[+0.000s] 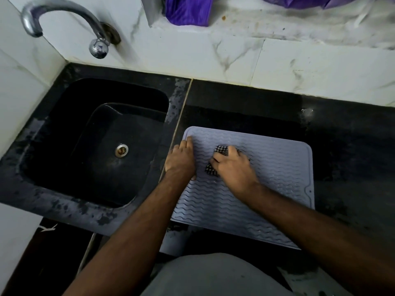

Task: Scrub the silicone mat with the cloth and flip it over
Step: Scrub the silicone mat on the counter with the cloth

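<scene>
Silicone mat point(277, 167): pale lavender, ribbed with wavy lines, laid flat on the black stone counter point(346, 133); its near edge is seen past the counter's front edge, and a small tab with a hole sits on its right side.
Cloth point(221, 150): a black-and-white checked rag, bunched up and pressed onto the mat's upper left part, mostly covered by the right hand; bits of it show beyond the fingertips and beside the thumb.
Right hand point(234, 167): fingers are curled over the cloth and clamped on it, knuckles up, the forearm reaching in across the mat from the lower right.
Left hand point(181, 160): laid on the mat's left border, fingers together and bent down onto the raised rim near the far left corner (whether the edge is pinched underneath cannot be told).
Sink point(64, 116): a black basin to the left of the left hand's fingers, with a metal drain point(121, 150) at its bottom.
Tap point(64, 20): chrome, curved, fixed to the white marbled wall tiles point(192, 56) above the sink.
Purple plastic bag point(188, 9): on the ledge well beyond the fingertips.
</scene>
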The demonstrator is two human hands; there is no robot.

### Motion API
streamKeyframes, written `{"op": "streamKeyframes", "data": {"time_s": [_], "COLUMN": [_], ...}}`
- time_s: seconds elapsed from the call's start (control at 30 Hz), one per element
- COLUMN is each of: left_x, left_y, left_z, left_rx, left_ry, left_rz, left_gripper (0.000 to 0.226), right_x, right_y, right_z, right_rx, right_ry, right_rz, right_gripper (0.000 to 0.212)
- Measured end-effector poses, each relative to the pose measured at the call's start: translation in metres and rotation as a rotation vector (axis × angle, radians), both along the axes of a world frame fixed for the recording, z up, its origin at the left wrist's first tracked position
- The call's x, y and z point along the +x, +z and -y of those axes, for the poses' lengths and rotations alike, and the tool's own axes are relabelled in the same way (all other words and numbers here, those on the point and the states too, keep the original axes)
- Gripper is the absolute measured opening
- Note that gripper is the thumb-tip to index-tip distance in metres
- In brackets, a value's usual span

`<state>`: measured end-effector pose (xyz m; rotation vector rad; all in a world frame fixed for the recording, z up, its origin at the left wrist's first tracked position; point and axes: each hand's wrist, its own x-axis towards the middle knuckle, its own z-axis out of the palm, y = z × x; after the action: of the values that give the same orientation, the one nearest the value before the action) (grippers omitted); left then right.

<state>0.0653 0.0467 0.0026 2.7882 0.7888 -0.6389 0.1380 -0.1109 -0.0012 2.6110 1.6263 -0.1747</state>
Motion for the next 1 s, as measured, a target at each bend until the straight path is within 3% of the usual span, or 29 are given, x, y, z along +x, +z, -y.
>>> {"op": "streamKeyframes", "data": {"time_s": [0.3, 0.43, 0.53, 0.7, 0.83, 0.93, 1.0], "left_x": [0.003, 0.006, 0.007, 0.002, -0.005, -0.011, -0.013], "left_y": [0.003, -0.002, -0.005, -0.003, 0.003, 0.001, 0.000], "left_z": [0.004, 0.007, 0.007, 0.006, 0.005, -0.003, -0.008], "left_rx": [-0.011, 0.017, 0.000, -0.029, -0.024, -0.066, -0.100], "left_ry": [0.020, 0.054, 0.082, 0.016, -0.042, -0.035, -0.018], "left_rz": [-0.014, 0.034, 0.076, 0.031, 0.034, 0.043, 0.047], "left_gripper": [0.111, 0.076, 0.068, 0.104, 0.109, 0.114, 0.119], "right_x": [0.017, 0.018, 0.022, 0.026, 0.028, 0.021, 0.008], "right_y": [0.001, 0.004, 0.004, 0.013, 0.032, 0.051, 0.056], "right_z": [0.070, 0.089, 0.102, 0.111, 0.098, 0.078, 0.051], "right_rx": [-0.102, -0.086, -0.113, -0.182, -0.242, -0.045, 0.099], "right_ry": [-0.118, -0.178, -0.234, -0.382, -0.574, -0.599, -0.491], "right_rz": [0.126, 0.167, 0.180, 0.082, -0.115, -0.302, -0.286], "right_gripper": [0.046, 0.038, 0.032, 0.029, 0.028, 0.024, 0.026]}}
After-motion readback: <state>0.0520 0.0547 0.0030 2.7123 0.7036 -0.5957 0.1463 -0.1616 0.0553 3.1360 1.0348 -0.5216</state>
